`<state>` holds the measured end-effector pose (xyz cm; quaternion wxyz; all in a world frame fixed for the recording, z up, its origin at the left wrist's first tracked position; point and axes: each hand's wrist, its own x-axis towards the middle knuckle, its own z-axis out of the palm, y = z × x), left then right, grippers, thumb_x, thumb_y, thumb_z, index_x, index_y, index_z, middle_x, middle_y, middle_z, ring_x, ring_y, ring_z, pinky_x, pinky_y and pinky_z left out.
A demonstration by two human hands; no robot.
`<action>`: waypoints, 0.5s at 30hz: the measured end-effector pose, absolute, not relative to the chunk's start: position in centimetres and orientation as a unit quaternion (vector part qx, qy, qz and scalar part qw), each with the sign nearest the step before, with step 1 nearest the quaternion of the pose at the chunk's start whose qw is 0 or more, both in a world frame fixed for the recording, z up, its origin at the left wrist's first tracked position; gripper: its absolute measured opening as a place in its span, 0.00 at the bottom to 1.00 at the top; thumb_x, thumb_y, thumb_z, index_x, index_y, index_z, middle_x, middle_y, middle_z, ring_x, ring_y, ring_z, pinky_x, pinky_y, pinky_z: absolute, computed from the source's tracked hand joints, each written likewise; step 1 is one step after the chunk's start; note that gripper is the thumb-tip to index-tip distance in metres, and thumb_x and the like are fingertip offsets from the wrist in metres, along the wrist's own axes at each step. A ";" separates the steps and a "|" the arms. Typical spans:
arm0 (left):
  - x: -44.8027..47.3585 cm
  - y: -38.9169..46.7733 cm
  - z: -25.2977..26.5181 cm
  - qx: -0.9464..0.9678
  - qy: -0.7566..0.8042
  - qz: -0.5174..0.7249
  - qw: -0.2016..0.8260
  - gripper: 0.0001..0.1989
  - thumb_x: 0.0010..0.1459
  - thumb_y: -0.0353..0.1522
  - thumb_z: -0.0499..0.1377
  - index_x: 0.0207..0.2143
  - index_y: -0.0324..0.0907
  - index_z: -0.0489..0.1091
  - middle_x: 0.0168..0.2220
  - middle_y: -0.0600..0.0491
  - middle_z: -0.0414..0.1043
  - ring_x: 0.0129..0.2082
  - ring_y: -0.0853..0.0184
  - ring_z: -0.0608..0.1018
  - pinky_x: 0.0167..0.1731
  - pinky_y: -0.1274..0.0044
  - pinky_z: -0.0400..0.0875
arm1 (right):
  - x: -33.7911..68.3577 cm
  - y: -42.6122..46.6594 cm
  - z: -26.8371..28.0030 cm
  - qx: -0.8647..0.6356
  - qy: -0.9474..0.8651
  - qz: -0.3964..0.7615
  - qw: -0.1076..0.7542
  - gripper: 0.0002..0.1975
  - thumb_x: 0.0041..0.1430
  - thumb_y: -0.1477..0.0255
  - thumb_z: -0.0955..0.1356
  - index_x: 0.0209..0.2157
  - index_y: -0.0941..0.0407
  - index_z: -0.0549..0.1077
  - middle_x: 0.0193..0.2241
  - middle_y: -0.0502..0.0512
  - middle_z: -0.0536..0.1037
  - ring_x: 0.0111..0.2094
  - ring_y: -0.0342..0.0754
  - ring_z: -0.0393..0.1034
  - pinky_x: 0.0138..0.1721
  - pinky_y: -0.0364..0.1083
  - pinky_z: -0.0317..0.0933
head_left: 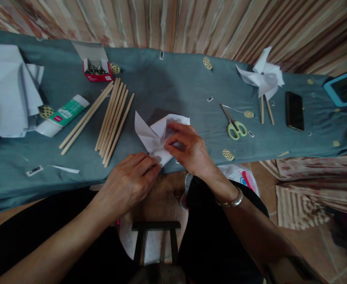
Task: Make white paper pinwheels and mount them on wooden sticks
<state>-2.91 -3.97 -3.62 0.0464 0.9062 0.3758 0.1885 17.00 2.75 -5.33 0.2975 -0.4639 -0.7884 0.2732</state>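
A white paper pinwheel (146,132), partly folded, lies at the front edge of the cloth-covered table. One of its blades stands up at the left, and its lower part is covered by my fingers. My left hand (136,173) grips the near edge of the paper, fingers closed. Over the middle of the paper, my right hand (188,148) has its thumb and fingers pinched together on the folds. Whether a small pin sits in that pinch I cannot make out. Several wooden sticks (114,122) lie to the left of the paper.
A red box of metal pins (98,73), a glue tube (63,115) and white paper sheets (9,90) are at left. To the right lie green-handled scissors (234,126), finished pinwheels (262,75) on sticks, a phone (294,110) and a blue-framed clock (345,88).
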 end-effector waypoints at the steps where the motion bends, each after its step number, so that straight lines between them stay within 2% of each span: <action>1: -2.9 -4.0 -3.6 0.906 0.376 0.186 0.047 0.10 0.63 0.24 0.53 0.40 0.33 0.74 0.40 0.44 0.77 0.39 0.59 0.77 0.38 0.67 0.77 | 17.0 2.8 -5.4 -0.465 -0.789 0.269 0.299 0.02 0.55 0.74 0.71 0.30 0.52 0.77 0.53 0.55 0.75 0.56 0.54 0.67 0.59 0.56 0.60; 5: -2.9 -4.1 -3.7 0.905 0.378 0.189 0.046 0.10 0.63 0.24 0.53 0.40 0.33 0.74 0.40 0.44 0.77 0.39 0.59 0.77 0.38 0.67 0.76 | 16.9 2.8 -5.4 -0.461 -0.794 0.262 0.298 0.02 0.55 0.73 0.70 0.30 0.54 0.77 0.53 0.58 0.75 0.55 0.55 0.67 0.58 0.56 0.61; 15: -2.9 -4.1 -3.6 0.905 0.380 0.183 0.048 0.10 0.64 0.24 0.52 0.41 0.33 0.74 0.41 0.44 0.77 0.40 0.59 0.76 0.39 0.68 0.76 | 16.8 2.9 -5.2 -0.469 -0.790 0.267 0.291 0.03 0.56 0.73 0.70 0.29 0.52 0.76 0.53 0.56 0.75 0.56 0.55 0.66 0.58 0.57 0.61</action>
